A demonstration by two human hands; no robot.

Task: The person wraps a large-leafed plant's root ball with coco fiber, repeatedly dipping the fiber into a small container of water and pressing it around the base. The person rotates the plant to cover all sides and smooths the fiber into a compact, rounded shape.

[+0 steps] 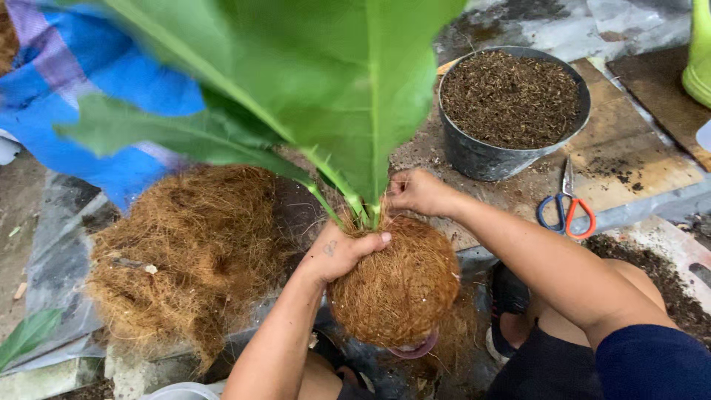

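Observation:
A round ball wrapped in brown coconut fibre (404,289) sits low in the middle, with a plant of large green leaves (326,81) rising from its top. My left hand (342,250) grips the ball's upper left side, thumb across the top by the stems. My right hand (417,191) pinches fibre or thin string at the base of the stems, on the ball's upper right.
A heap of loose coconut fibre (185,252) lies to the left. A grey pot of dark soil mix (511,104) stands at the back right on a board. Scissors with blue and orange handles (566,207) lie beside it. Blue cloth (81,96) is at the upper left.

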